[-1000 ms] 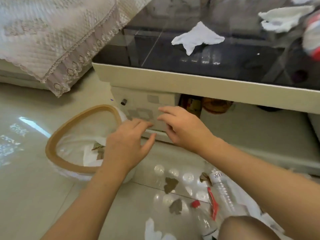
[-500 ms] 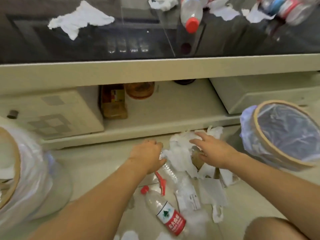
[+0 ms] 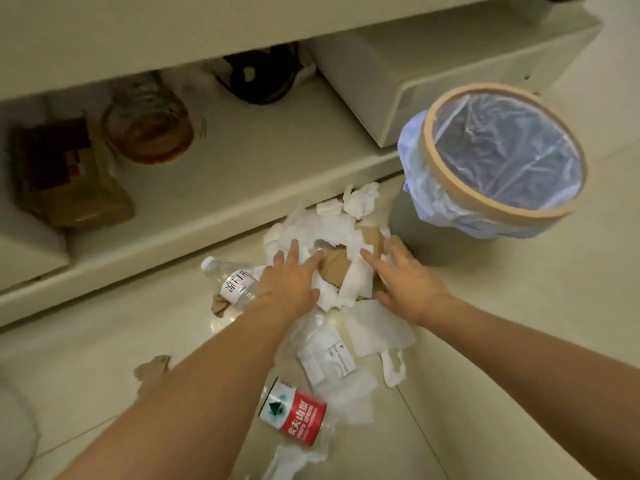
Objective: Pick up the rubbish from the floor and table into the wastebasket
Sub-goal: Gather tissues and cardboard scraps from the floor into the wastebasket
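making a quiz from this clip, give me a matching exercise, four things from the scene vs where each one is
Things:
1. wastebasket
2. red-label bottle
3. amber jar
4. left hand

Places:
A. on the low shelf under the table
B. lying on the floor, nearest the camera
C. standing on the floor at the right
D. resting on the paper pile, fingers spread

Pairs: 1-C, 2-B, 3-A, 4-D
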